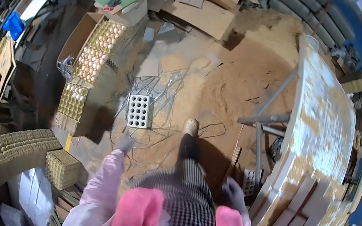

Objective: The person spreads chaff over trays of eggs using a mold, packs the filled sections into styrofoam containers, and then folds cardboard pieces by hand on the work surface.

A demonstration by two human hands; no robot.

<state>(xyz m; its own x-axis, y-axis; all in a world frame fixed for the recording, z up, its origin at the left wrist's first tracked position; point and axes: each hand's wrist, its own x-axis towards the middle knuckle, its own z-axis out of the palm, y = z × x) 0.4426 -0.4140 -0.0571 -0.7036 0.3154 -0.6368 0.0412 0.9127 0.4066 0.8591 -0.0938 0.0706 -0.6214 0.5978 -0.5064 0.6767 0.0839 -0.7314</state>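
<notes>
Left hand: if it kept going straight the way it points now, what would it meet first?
Most likely the near end of the white block with holes. The left hand is blurred and its height above the floor is unclear, so it might pass over.

Just the one cam here, worn on the person's head, facing forward and tipped steeply down. Proper fisheye too, with black corners and straight edges bowing at the sides. The wearer's checked clothing (pixel 187 223) sits close up at the bottom, left hand (pixel 124 143) and right hand (pixel 234 195) a bit further out, then floor (pixel 247 81). Flattened cardboard (pixel 201 17) up top is way off, and a counter (pixel 325 112) fills the right side.
</notes>
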